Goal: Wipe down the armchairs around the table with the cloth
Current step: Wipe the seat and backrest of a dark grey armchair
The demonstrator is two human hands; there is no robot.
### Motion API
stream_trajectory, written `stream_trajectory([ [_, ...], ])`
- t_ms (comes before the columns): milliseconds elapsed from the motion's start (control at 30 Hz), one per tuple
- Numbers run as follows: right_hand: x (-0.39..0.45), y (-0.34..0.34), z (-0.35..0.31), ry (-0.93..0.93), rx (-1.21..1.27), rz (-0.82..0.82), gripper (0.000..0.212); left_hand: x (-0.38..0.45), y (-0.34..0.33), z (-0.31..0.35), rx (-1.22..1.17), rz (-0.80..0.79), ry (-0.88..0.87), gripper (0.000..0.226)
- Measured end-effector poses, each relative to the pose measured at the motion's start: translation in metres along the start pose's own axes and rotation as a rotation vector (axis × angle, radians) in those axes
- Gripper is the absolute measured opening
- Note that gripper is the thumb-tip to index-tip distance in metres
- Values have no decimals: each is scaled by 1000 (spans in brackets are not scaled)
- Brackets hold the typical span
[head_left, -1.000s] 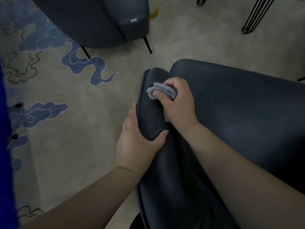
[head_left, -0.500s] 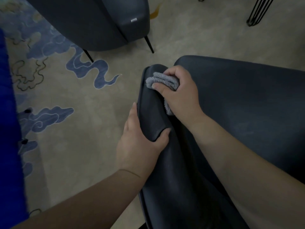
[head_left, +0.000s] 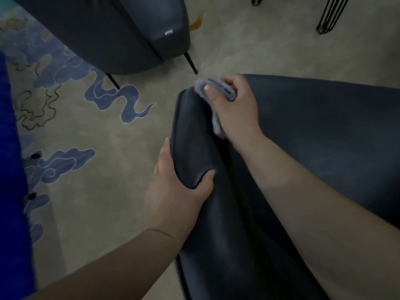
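floor: beige carpet [head_left: 249, 46], blue cloud swirls [head_left: 121, 100] | black hairpin legs [head_left: 331, 16], possibly a table's | light: dim

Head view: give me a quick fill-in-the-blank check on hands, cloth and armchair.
1. The grey cloth is held in the ____ hand.
2. The left hand grips the near armchair's ____.
3. The cloth sits at the armrest's ____ end from the camera.
4. A second armchair stands on the ____.

Missing words: right; armrest; far; rug
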State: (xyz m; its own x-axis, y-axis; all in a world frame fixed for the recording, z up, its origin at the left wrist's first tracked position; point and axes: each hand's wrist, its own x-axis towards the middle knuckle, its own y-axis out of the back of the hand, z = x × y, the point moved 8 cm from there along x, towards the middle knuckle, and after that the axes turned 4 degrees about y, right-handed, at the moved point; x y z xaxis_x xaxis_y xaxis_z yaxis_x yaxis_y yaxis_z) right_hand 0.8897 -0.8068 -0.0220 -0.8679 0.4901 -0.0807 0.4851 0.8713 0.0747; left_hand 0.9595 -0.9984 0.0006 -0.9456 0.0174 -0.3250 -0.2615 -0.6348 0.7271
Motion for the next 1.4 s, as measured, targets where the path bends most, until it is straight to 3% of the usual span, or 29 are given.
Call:
stream_trajectory([
  [133, -26, -20, -20, 220, -123, -123, 20, 0, -1, 0, -11, 18, -5, 97],
  [333, 15, 10, 48, -116, -87, 88, 20, 0, 1, -3, -43, 27, -15, 94],
  [633, -49, 30, 55, -160, -142, 27, 17, 2, 0, -3, -31, 15, -3, 95],
  [867, -35, -2, -5, 75, -113, -101, 18, 1, 1, -3, -26, 6, -3, 96],
  [1133, -31, 10, 34, -50, -109, 78, 17, 1, 1, -2, -8, 3, 11, 95],
  [1233, -47, 23, 55, -118, -119, 41, 2, 1, 1, -3, -13, -1, 20, 96],
  [1400, -79, 67, 101, -361, -143, 44, 13, 1, 1, -4, -24, 0, 24, 96],
])
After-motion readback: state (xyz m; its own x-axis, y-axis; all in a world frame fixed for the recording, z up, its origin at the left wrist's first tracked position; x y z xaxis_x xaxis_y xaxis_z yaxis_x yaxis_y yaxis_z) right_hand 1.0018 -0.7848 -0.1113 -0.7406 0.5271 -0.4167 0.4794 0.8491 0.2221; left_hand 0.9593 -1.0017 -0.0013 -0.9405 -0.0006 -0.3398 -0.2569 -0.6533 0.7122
